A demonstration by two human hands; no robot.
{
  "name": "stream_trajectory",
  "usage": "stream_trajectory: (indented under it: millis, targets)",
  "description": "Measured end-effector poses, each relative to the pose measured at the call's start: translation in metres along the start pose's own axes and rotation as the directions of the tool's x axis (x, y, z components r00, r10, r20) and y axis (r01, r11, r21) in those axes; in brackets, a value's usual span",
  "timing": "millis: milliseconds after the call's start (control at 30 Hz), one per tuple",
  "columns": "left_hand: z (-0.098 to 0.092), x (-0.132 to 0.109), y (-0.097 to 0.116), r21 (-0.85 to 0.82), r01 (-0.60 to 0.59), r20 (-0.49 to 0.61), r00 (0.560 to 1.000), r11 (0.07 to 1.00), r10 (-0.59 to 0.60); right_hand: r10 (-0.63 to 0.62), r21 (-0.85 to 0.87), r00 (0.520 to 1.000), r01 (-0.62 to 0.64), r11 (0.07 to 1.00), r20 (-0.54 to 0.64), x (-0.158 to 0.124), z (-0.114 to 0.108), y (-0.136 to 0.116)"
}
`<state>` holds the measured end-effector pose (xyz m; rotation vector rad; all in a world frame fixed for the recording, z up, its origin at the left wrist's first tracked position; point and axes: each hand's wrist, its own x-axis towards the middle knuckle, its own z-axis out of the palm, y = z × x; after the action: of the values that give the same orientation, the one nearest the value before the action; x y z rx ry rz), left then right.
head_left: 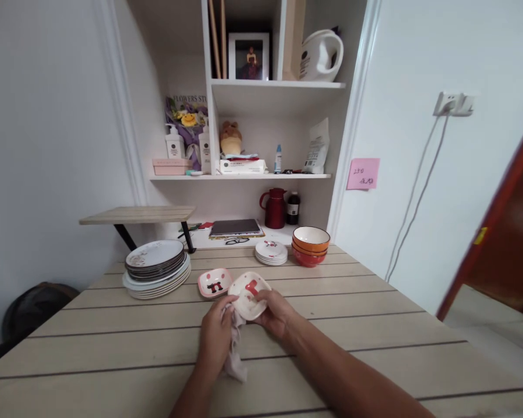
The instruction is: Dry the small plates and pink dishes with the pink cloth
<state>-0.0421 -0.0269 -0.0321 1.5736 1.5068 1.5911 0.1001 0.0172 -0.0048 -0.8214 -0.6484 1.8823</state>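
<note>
A pale, dark-lined surface (366,331) is carrying a plate stack (157,270) at left and a pinkish dish (214,281) near the middle. Farther back, small plates (271,254) and nested bowls (310,249) are standing side by side.

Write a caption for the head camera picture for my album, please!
A small patterned dish in the right hand, a cloth in the left hand, with stacked plates and bowls beyond.

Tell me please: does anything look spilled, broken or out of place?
Nothing stands out: the plates and bowls sit in neat stacks, the dish in the right hand shows no visible damage, and no spill shows.
</note>
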Motion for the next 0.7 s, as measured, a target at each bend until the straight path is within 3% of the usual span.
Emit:
stream_trajectory:
  millis: [133,200,267,500,700]
  targets:
    - [-0.004,0.003,0.004,-0.010,0.011,-0.169,0.986,1.000,-0.013,-0.147,-0.020,0.981,0.145,0.989,-0.129,0.004,0.003,0.008]
    - [-0.005,0.002,0.008,0.038,-0.026,-0.266,0.963,0.999,0.035,-0.218,-0.053,0.965,0.212,0.976,-0.149,0.003,0.004,0.010]
    - [-0.004,0.001,0.011,0.081,-0.079,-0.295,0.950,0.994,0.099,-0.283,-0.083,0.950,0.274,0.958,-0.134,-0.001,0.004,0.011]
    - [0.012,0.003,0.009,0.127,-0.172,-0.076,0.980,0.977,0.183,-0.422,-0.146,0.907,0.418,0.897,0.005,-0.008,0.002,0.012]
    - [0.016,0.006,0.005,0.256,-0.284,0.025,0.957,0.924,0.288,-0.507,-0.206,0.861,0.491,0.846,-0.030,-0.005,-0.001,0.013]
